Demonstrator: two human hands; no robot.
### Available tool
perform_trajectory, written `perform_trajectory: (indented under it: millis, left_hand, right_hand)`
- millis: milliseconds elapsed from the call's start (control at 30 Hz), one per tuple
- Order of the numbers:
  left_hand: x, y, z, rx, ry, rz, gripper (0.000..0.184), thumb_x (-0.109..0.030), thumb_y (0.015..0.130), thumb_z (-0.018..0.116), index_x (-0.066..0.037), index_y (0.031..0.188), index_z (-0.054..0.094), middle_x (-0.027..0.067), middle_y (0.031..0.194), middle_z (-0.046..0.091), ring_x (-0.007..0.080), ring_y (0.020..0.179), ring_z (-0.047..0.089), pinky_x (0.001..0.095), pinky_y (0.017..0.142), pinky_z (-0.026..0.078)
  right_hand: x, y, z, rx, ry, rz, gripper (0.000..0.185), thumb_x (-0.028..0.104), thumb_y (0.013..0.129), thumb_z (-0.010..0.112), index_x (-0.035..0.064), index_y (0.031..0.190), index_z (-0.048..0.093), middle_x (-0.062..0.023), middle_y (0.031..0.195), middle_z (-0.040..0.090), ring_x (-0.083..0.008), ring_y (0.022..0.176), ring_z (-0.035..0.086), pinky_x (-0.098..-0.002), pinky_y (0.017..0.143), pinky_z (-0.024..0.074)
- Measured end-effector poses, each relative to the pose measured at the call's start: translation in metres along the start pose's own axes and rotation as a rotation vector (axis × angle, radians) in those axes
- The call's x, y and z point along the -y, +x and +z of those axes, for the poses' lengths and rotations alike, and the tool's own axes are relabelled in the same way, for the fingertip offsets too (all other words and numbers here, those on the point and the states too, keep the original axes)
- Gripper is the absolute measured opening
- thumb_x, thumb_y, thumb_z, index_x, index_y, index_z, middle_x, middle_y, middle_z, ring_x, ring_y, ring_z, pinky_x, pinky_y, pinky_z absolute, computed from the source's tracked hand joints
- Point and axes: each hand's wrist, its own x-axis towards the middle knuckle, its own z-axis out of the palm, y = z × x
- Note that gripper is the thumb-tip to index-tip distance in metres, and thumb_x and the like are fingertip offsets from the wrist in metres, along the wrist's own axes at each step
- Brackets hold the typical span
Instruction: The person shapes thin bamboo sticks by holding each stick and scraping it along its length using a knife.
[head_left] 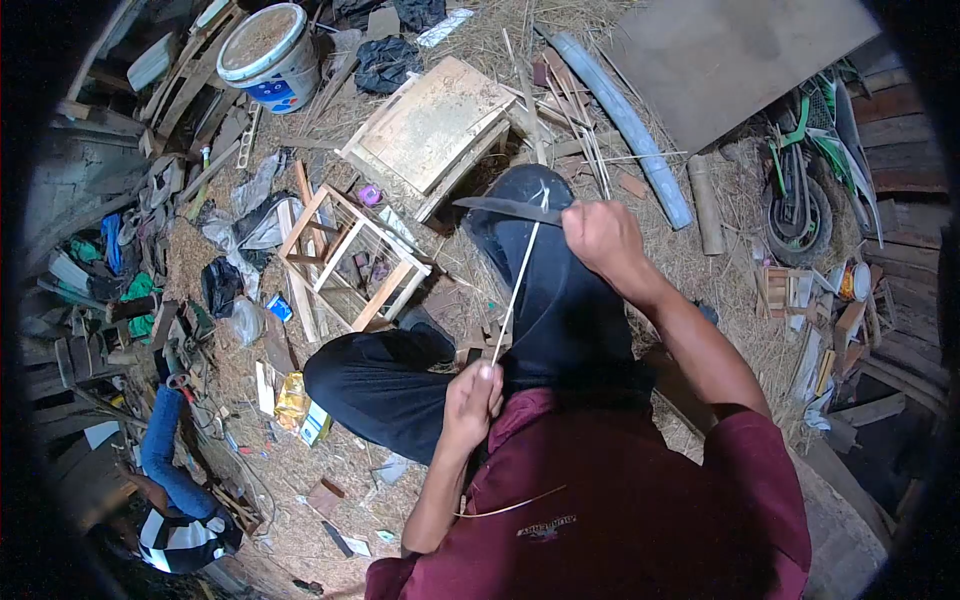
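In my right hand (600,238) is a knife, its handle hidden inside the fist. The dark, slightly curved blade (500,207) points left above my raised knee. My left hand (470,405) is closed near my lap and grips the lower end of a thin, pale strip (518,285) that looks like split bamboo or cane. From there the strip slants up to the blade, and the two cross over the knee. Pale shavings (543,193) cling around that crossing. Another thin strip (515,505) curves across my maroon shirt.
A wooden frame (345,265) stands ahead on the left, with a low wooden bench (440,125) beyond it. Farther off are a white bucket (268,55), a bluish pole (625,125) and a green motorbike (800,170). Another person (185,535) sits at lower left. Shavings litter the floor.
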Motion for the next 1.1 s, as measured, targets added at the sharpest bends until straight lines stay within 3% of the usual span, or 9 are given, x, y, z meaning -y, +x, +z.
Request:
perform_trajectory:
  millis: [267, 333, 367, 433, 533, 600, 800, 1000, 1100]
  left_hand:
    - [0.003, -0.036, -0.031, -0.046, 0.019, 0.078, 0.033, -0.027, 0.104, 0.042, -0.007, 0.077, 0.049, -0.0051, 0.060, 0.036, 0.0045, 0.052, 0.033, 0.0222, 0.048, 0.027]
    - [-0.009, -0.017, -0.023, -0.082, 0.286, 0.218, 0.036, -0.029, 0.104, 0.041, -0.008, 0.076, 0.049, -0.0052, 0.061, 0.036, 0.0041, 0.054, 0.033, 0.0222, 0.050, 0.026]
    - [-0.017, -0.004, -0.014, -0.107, 0.267, 0.133, 0.037, -0.028, 0.104, 0.040, -0.007, 0.076, 0.050, -0.0047, 0.062, 0.039, 0.0052, 0.056, 0.035, 0.0237, 0.052, 0.029]
    - [-0.026, 0.035, 0.004, -0.165, 0.373, 0.270, 0.034, -0.023, 0.103, 0.041, -0.004, 0.079, 0.053, -0.0009, 0.064, 0.045, 0.0091, 0.061, 0.044, 0.0278, 0.057, 0.036]
    - [-0.037, 0.086, 0.035, -0.283, 0.528, 0.548, 0.030, -0.021, 0.102, 0.043, -0.003, 0.081, 0.056, 0.0010, 0.063, 0.046, 0.0104, 0.059, 0.044, 0.0295, 0.057, 0.036]
    - [-0.037, 0.099, 0.045, -0.334, 0.562, 0.426, 0.031, -0.020, 0.101, 0.044, -0.001, 0.079, 0.054, 0.0034, 0.065, 0.048, 0.0102, 0.063, 0.045, 0.0296, 0.058, 0.036]
    - [-0.016, 0.092, 0.038, -0.258, 0.489, 0.570, 0.030, -0.022, 0.103, 0.042, -0.004, 0.082, 0.053, -0.0025, 0.060, 0.041, 0.0090, 0.056, 0.040, 0.0283, 0.054, 0.034]
    - [0.008, 0.038, 0.019, -0.153, 0.400, 0.265, 0.028, -0.017, 0.103, 0.041, -0.003, 0.081, 0.052, 0.0005, 0.064, 0.043, 0.0084, 0.059, 0.040, 0.0273, 0.055, 0.034]
    - [0.010, 0.014, 0.009, -0.146, 0.321, 0.264, 0.029, -0.020, 0.104, 0.041, -0.005, 0.081, 0.052, -0.0040, 0.064, 0.041, 0.0048, 0.059, 0.036, 0.0247, 0.053, 0.030]
  right_hand:
    - [-0.031, 0.005, 0.011, -0.165, 0.115, -0.006, 0.045, 0.029, 0.089, 0.041, -0.0047, 0.070, 0.064, -0.0309, 0.071, 0.060, -0.0473, 0.067, 0.062, -0.0531, 0.067, 0.0500]
    - [-0.022, 0.005, 0.010, -0.153, 0.204, -0.077, 0.044, 0.027, 0.089, 0.041, -0.0049, 0.070, 0.064, -0.0308, 0.071, 0.059, -0.0463, 0.066, 0.062, -0.0524, 0.066, 0.0495]
    - [-0.015, 0.000, 0.006, -0.134, 0.241, -0.121, 0.043, 0.027, 0.089, 0.042, -0.0046, 0.070, 0.064, -0.0305, 0.070, 0.059, -0.0457, 0.066, 0.062, -0.0521, 0.066, 0.0493]
    - [-0.002, -0.009, 0.000, -0.055, 0.195, -0.223, 0.038, 0.024, 0.087, 0.044, -0.0020, 0.070, 0.066, -0.0290, 0.071, 0.060, -0.0434, 0.065, 0.062, -0.0514, 0.066, 0.0498]
    - [0.025, -0.022, -0.007, 0.083, 0.056, -0.235, 0.038, 0.027, 0.087, 0.045, 0.0019, 0.072, 0.069, -0.0261, 0.073, 0.064, -0.0437, 0.067, 0.064, -0.0523, 0.068, 0.0520]
    - [0.025, -0.023, -0.004, 0.104, 0.027, -0.193, 0.038, 0.029, 0.087, 0.045, 0.0019, 0.073, 0.069, -0.0258, 0.074, 0.064, -0.0444, 0.069, 0.064, -0.0525, 0.069, 0.0525]
    - [0.019, -0.019, 0.005, 0.113, 0.024, -0.151, 0.040, 0.030, 0.088, 0.045, 0.0015, 0.074, 0.070, -0.0269, 0.076, 0.064, -0.0451, 0.071, 0.065, -0.0533, 0.071, 0.0528]
    - [0.016, -0.016, 0.000, 0.062, -0.024, -0.087, 0.040, 0.028, 0.088, 0.045, 0.0004, 0.072, 0.068, -0.0272, 0.075, 0.064, -0.0460, 0.069, 0.064, -0.0535, 0.069, 0.0530]
    - [0.011, -0.018, 0.004, 0.047, -0.008, -0.108, 0.041, 0.028, 0.088, 0.045, -0.0010, 0.070, 0.068, -0.0276, 0.073, 0.063, -0.0462, 0.067, 0.064, -0.0536, 0.068, 0.0528]
